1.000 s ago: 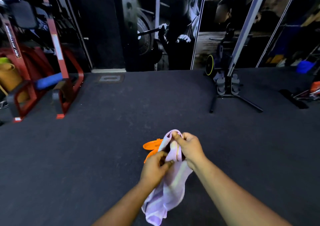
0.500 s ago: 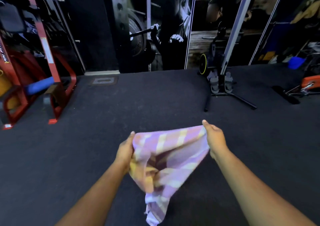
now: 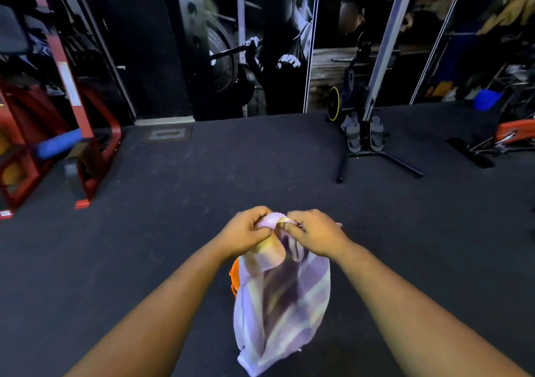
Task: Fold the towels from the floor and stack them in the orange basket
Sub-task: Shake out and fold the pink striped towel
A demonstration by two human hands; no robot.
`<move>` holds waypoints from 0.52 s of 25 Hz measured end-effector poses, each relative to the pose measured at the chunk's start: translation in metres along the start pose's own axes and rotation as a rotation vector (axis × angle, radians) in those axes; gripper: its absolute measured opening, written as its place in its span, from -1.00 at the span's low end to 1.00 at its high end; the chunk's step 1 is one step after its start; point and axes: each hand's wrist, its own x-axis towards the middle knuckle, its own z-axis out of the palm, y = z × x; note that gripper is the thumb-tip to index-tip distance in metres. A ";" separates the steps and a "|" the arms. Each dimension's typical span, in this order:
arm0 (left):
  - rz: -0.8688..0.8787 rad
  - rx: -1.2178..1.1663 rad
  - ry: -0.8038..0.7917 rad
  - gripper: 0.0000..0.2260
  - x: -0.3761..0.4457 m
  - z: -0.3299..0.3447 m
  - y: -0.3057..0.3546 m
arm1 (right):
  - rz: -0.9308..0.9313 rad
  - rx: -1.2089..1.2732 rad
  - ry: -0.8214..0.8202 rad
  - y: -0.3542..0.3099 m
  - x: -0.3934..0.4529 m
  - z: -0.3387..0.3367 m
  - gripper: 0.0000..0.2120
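Half a sec ago the lilac-and-yellow checked cloth towel (image 3: pixel 282 298) was stretched wide; now left hand (image 3: pixel 246 233) & right hand (image 3: pixel 314 233) meet, fingers pinching top corners together. First fold made. Towel hangs mid-air over the orange plastic basket (image 3: pixel 234 279), mostly hidden.

A dark floor (image 3: pixel 202 191) runs back to a wall covered by a gym mural (image 3: pixel 260 44). Left of the mural stands a red rack (image 3: pixel 78 110) with a blue pad (image 3: pixel 58 145) low in its frame. Below the mural's left end a small grate (image 3: pixel 169 134) is set in the floor. Right of the mural a grey pole (image 3: pixel 385 44) leans up from a black stand (image 3: pixel 376 156); farther right are a blue bin (image 3: pixel 487 99) and an orange bench (image 3: pixel 515 130).
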 end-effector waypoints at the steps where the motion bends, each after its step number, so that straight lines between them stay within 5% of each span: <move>1: -0.011 0.142 0.015 -0.84 -0.004 -0.003 -0.012 | -0.011 0.063 0.029 0.008 0.000 0.000 -0.66; 3: -0.093 0.301 -0.039 -0.82 -0.018 -0.010 -0.039 | -0.016 0.192 0.079 0.022 -0.004 -0.003 -0.61; 8: -0.410 -0.665 0.156 -0.87 -0.037 0.017 -0.028 | 0.217 0.153 0.177 0.031 -0.004 -0.006 -0.61; 9: -0.358 -0.592 0.129 -0.75 -0.040 0.019 -0.022 | 0.275 0.146 0.188 0.032 -0.003 -0.006 -0.62; 11: -0.197 0.018 -0.150 -0.30 -0.045 0.019 -0.022 | 0.346 0.166 0.203 0.033 -0.003 -0.008 -0.64; 13: -0.066 0.469 -0.242 -0.18 -0.049 0.022 -0.029 | 0.383 0.214 0.172 0.039 -0.004 -0.008 -0.64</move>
